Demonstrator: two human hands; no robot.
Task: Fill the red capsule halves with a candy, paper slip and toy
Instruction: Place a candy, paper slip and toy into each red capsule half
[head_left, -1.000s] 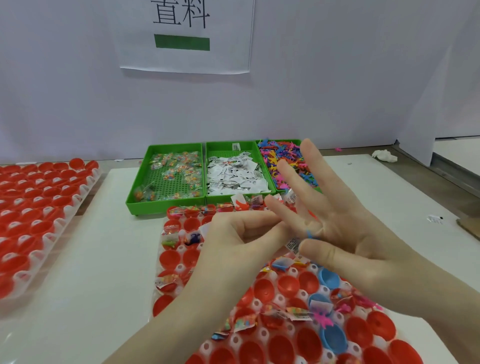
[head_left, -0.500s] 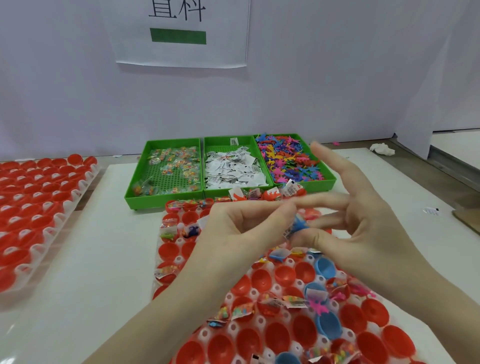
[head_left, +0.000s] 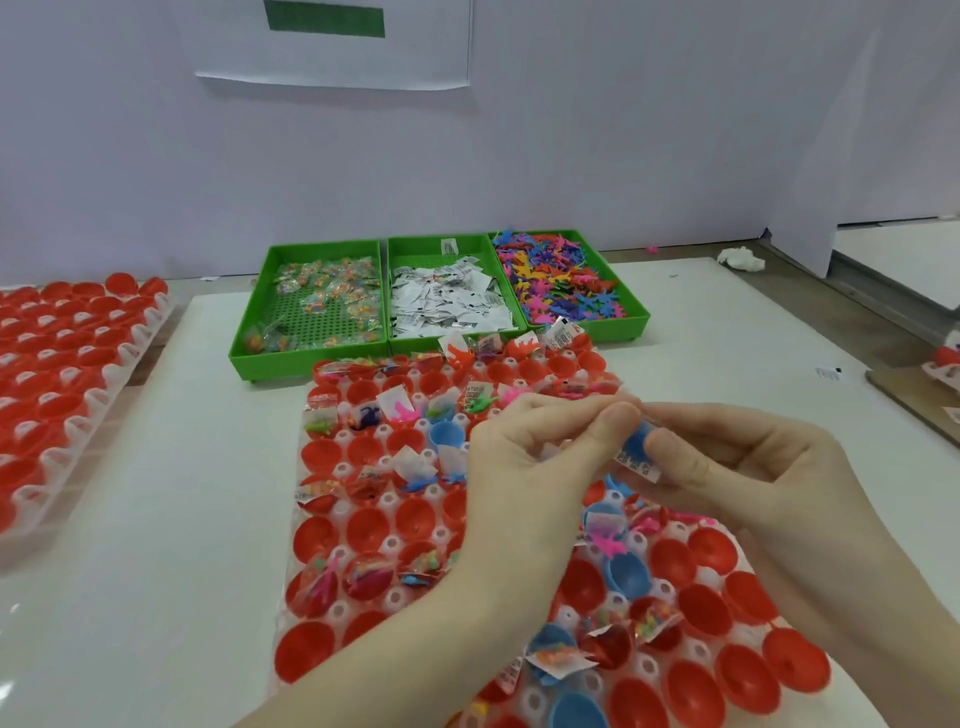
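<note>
A white holder tray (head_left: 387, 603) of red capsule halves (head_left: 315, 536) lies before me; several hold candies, slips and toys, and a few halves are blue. Above its middle, my left hand (head_left: 524, 478) and my right hand (head_left: 737, 483) meet, fingers curled. Together they pinch a small blue toy (head_left: 636, 441) with a white paper slip (head_left: 636, 464) against it. Three green bins stand behind: candies (head_left: 322, 301), paper slips (head_left: 447, 304), coloured toys (head_left: 561, 283).
A second tray of empty red halves (head_left: 57, 384) sits at the left on the white table (head_left: 171, 519). A crumpled tissue (head_left: 740, 258) lies far right. A board edge (head_left: 919, 405) shows at the right. A white wall with a paper sign stands behind.
My right hand's fingers, spread a second ago, have curled in around the blue toy and slip. Both hands have dropped lower over the tray, and my view has tilted down.
</note>
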